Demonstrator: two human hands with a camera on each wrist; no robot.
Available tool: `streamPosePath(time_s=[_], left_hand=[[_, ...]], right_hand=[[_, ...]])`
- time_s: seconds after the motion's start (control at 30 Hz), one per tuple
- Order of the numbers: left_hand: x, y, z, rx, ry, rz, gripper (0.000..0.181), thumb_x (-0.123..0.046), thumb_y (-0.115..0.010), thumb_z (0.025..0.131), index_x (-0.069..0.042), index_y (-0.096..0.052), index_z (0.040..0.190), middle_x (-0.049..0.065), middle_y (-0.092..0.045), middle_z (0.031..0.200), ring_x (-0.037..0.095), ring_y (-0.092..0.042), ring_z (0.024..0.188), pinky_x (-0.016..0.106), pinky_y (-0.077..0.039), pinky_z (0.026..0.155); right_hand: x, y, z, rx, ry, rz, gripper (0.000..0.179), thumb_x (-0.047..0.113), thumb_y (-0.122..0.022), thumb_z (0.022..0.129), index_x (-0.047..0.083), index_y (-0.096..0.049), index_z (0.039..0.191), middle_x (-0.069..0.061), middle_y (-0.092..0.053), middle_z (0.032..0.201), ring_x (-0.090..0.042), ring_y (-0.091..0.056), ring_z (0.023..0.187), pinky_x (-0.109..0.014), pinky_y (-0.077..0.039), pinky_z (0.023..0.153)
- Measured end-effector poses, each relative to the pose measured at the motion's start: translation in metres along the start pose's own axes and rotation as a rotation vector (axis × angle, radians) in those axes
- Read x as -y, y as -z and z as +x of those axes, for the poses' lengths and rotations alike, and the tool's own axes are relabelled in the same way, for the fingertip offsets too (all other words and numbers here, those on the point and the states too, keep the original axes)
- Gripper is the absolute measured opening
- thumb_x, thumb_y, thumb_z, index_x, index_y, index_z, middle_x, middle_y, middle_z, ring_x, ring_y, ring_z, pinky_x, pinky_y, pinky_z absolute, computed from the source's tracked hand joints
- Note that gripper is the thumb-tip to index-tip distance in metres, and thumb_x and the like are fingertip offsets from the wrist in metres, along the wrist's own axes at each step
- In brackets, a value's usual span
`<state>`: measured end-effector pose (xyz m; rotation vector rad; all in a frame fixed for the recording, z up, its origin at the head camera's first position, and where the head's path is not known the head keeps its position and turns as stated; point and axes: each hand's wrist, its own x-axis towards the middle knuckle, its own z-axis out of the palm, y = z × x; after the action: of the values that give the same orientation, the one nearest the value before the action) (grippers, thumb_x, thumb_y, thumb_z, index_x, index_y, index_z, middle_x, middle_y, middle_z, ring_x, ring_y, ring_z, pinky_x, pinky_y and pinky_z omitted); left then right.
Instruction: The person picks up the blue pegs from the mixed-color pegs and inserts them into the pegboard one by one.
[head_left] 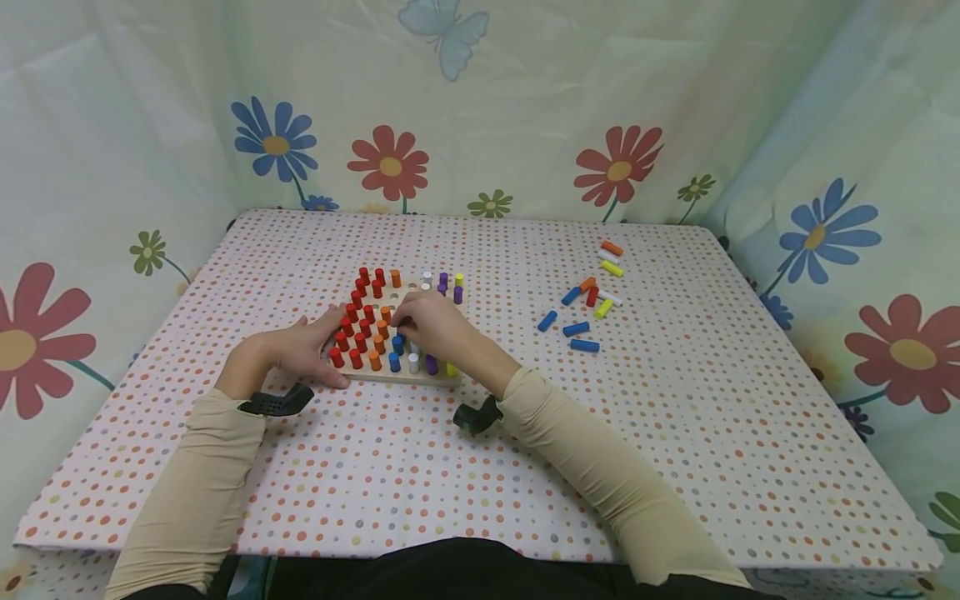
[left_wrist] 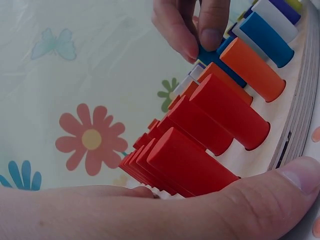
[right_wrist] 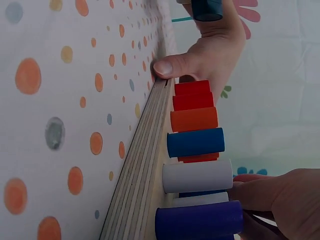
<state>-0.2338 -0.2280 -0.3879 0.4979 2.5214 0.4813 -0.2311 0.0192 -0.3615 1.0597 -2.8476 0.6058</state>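
A wooden pegboard lies left of centre on the table, with red, orange, blue, white, purple and yellow pegs standing in it. My left hand rests at its left side, thumb stretched along the front corner and fingers reaching up the left edge beside the red pegs. Over the middle of the board, my right hand pinches a blue peg between thumb and fingers, in line with the other blue pegs. Whether that peg's lower end sits in a hole is hidden.
Right of the board, loose pegs lie scattered on the dotted tablecloth: several blue pegs, a red peg, plus orange, white and yellow ones. A flowered curtain encloses the table's back and sides.
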Motion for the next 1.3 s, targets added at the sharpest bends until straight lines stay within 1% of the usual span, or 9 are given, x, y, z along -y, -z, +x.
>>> streamPosePath(time_s=[0.27,0.4,0.53,0.67,0.77,0.83,1.07,1.3], left_hand=[[0.0007,-0.0003,0.0003,-0.001,-0.006,0.003,0.134,-0.062,-0.076,0.066,-0.003,0.009,0.151,0.023,0.009,0.158,0.037,0.009,0.147,0.061,0.005,0.115],[0.0006,-0.0016,-0.0001,-0.012,-0.002,-0.003,0.134,-0.061,-0.077,0.065,-0.002,0.007,0.152,0.022,0.007,0.159,0.036,0.009,0.147,0.060,0.005,0.115],[0.0010,-0.0046,-0.0019,-0.014,0.012,-0.009,0.135,-0.062,-0.077,0.064,-0.004,0.007,0.152,0.021,0.007,0.159,0.035,0.008,0.147,0.059,0.005,0.116],[0.0028,-0.0076,-0.0040,-0.013,-0.005,0.002,0.134,-0.063,-0.076,0.066,-0.002,0.007,0.152,0.022,0.006,0.159,0.036,0.006,0.147,0.060,0.003,0.116],[0.0031,-0.0092,-0.0042,-0.012,-0.023,0.001,0.133,-0.062,-0.076,0.067,0.000,0.006,0.151,0.024,0.006,0.158,0.038,0.006,0.147,0.062,0.003,0.115],[0.0027,-0.0099,-0.0039,-0.008,-0.019,-0.001,0.134,-0.063,-0.076,0.066,-0.001,0.006,0.151,0.023,0.005,0.158,0.037,0.006,0.147,0.061,0.003,0.115],[0.0018,-0.0072,-0.0024,-0.011,-0.003,0.017,0.135,-0.064,-0.077,0.064,-0.002,0.005,0.152,0.021,0.005,0.159,0.037,0.004,0.147,0.062,0.002,0.115],[0.0008,-0.0013,-0.0008,-0.025,-0.015,0.020,0.135,-0.065,-0.076,0.064,-0.002,0.006,0.152,0.022,0.006,0.159,0.037,0.006,0.147,0.062,0.003,0.115]], right_hand=[[0.0034,-0.0012,0.0014,0.012,-0.019,-0.021,0.015,0.011,-0.065,0.090,0.012,-0.074,0.102,-0.001,-0.069,0.105,-0.011,-0.064,0.096,-0.017,-0.054,0.080],[0.0055,-0.0033,0.0011,0.020,-0.023,-0.011,0.016,0.012,-0.065,0.090,0.012,-0.074,0.103,-0.001,-0.068,0.106,-0.011,-0.064,0.096,-0.016,-0.053,0.080],[0.0071,-0.0067,0.0000,0.024,0.002,-0.008,0.015,0.012,-0.065,0.090,0.011,-0.074,0.103,-0.001,-0.068,0.105,-0.010,-0.065,0.095,-0.014,-0.053,0.079],[0.0078,-0.0086,-0.0017,0.020,0.036,-0.029,0.014,0.012,-0.066,0.090,0.010,-0.074,0.101,-0.001,-0.070,0.103,-0.011,-0.065,0.094,-0.016,-0.053,0.079],[0.0072,-0.0088,-0.0031,0.024,0.039,-0.045,0.013,0.012,-0.066,0.089,0.010,-0.075,0.099,-0.001,-0.070,0.102,-0.011,-0.066,0.095,-0.017,-0.054,0.080],[0.0063,-0.0092,-0.0036,0.031,0.035,-0.048,0.013,0.012,-0.066,0.089,0.010,-0.075,0.099,-0.002,-0.071,0.102,-0.012,-0.066,0.095,-0.017,-0.054,0.080],[0.0059,-0.0066,-0.0050,0.031,0.028,-0.029,0.014,0.011,-0.067,0.089,0.011,-0.075,0.099,-0.001,-0.071,0.103,-0.012,-0.066,0.097,-0.018,-0.054,0.083],[0.0072,-0.0009,-0.0027,0.026,0.061,-0.042,0.014,0.009,-0.066,0.089,0.011,-0.075,0.099,-0.001,-0.071,0.102,-0.012,-0.066,0.096,-0.018,-0.054,0.083]])
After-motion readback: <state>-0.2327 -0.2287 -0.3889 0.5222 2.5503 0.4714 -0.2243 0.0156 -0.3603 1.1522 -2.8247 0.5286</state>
